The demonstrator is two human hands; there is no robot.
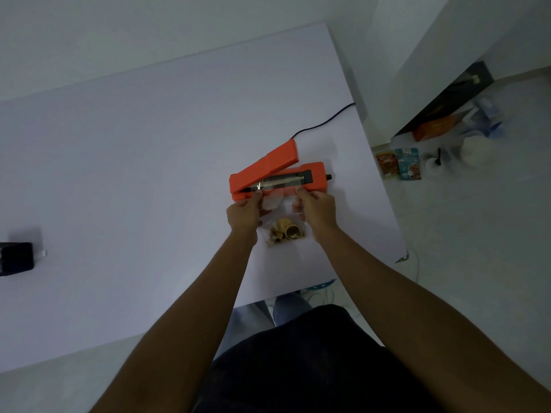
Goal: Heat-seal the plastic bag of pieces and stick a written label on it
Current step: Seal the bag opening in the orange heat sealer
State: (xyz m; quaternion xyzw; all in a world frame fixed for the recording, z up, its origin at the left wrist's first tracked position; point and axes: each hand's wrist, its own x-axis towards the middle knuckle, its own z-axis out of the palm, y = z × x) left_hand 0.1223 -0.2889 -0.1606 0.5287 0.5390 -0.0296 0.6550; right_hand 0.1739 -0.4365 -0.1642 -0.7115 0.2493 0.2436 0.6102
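An orange heat sealer [280, 168] lies on the white table [134, 150] with its lid arm raised at an angle. A clear plastic bag [281, 217] holds tan and brown broken pieces [286, 232] at its lower end. The bag's open top edge lies across the sealer's dark sealing strip. My left hand [243, 211] pinches the bag's left side just below the strip. My right hand [316, 208] pinches its right side. No label is in view.
A black power cord [322, 123] runs from the sealer off the table's right edge. A black object [16, 259] sits at the table's far left. Packets, cups and an orange box [432, 129] lie on the floor at right.
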